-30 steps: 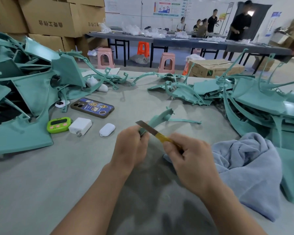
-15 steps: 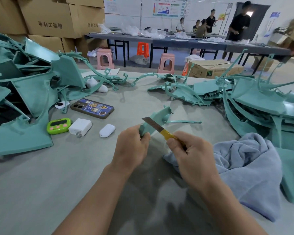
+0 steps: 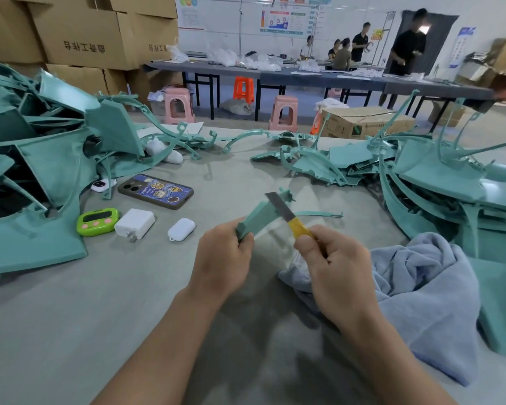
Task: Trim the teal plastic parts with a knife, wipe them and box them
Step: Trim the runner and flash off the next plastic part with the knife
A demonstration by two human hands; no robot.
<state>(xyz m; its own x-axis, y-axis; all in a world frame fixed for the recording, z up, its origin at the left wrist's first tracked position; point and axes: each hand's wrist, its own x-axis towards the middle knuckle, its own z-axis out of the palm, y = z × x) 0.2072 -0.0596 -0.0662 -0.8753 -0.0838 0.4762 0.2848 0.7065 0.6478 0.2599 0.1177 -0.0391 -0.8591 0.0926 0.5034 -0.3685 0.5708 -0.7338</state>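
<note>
My left hand (image 3: 221,260) grips the near end of a teal plastic part (image 3: 259,216) held above the grey table (image 3: 100,302). My right hand (image 3: 332,268) pinches the yellow handle of a knife (image 3: 285,213). Its steel blade lies across the part's far edge. A thin curved arm of the part reaches right toward the teal pile. A blue-grey cloth (image 3: 415,285) lies crumpled under and to the right of my right hand.
Heaps of teal parts fill the left (image 3: 41,159) and right (image 3: 438,182) sides. A phone (image 3: 155,190), a green timer (image 3: 97,221), a white charger (image 3: 135,223) and a white case (image 3: 181,229) lie left of my hands. A cardboard box (image 3: 362,121) stands beyond the table's far edge.
The knife blade has slid along the part's edge away from me, toward its far end. My left hand has turned the part slightly. Both hands keep their hold.
</note>
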